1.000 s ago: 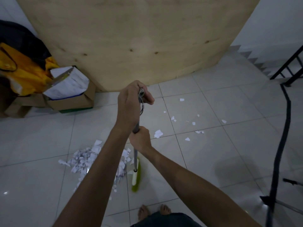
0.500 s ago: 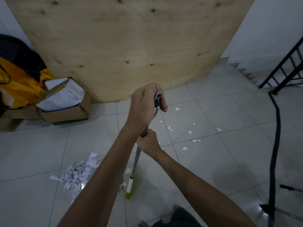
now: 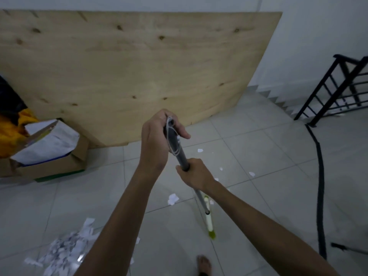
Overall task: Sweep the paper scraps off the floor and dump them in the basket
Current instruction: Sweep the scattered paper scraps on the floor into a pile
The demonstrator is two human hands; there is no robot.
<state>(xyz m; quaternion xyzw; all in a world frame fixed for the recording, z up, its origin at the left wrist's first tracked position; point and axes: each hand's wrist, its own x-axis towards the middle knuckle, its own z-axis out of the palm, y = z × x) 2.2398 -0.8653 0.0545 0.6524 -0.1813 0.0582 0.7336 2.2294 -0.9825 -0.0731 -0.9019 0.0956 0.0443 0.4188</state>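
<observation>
Sweeping step, mid-job. Lower left of frame: main scrap pile [image 3: 65,250] on the floor [image 3: 268,206]. Centre: left hand [image 3: 157,140] wrapped round the top of the broom handle [image 3: 180,154], right hand [image 3: 196,174] gripping it lower down. Broom head [image 3: 210,226] sits lower centre-right, apart from the pile. Stray scraps [image 3: 252,173] lie right of centre. Next, prob.: drag strays leftward into the pile w/o scattering. Basket not in view.

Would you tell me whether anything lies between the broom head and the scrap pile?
Nothing visible: bare tile between broom head and scrap pile, though the left forearm hides part of it.
</observation>
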